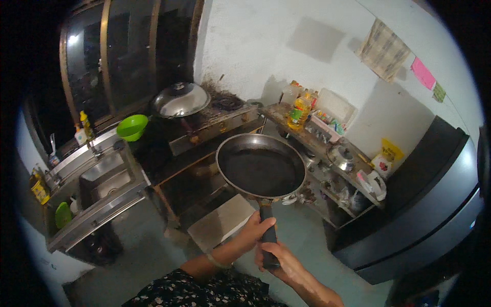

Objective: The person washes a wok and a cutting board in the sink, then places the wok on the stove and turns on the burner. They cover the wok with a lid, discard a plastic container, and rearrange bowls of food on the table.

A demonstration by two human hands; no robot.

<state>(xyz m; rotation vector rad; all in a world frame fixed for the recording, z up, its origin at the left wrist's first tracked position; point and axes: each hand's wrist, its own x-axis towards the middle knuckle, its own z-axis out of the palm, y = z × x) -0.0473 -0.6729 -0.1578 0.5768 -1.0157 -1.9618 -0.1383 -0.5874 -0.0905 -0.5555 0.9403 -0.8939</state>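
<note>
A dark frying pan (262, 169) with a bright metal rim is held out before me, above the floor. Both of my hands are closed around its black handle (269, 230). My left hand (256, 229) grips the part nearer the pan, its thumb lying across the top. Closer to my body, my right hand (274, 255) wraps the handle's end. The pan's inside looks bare. Beyond it stands a gas stove (218, 122), where a domed steel lid (182, 100) covers one burner; the other burner (228, 103) is uncovered.
At left is a steel sink (111, 180), with a green plastic bowl (132, 127) on the counter beside it. A shelf (276, 115) at right bears an oil bottle (299, 112) and a lidded pot (341, 158). A dark refrigerator (418, 199) stands far right. A pale box (222, 220) lies low ahead.
</note>
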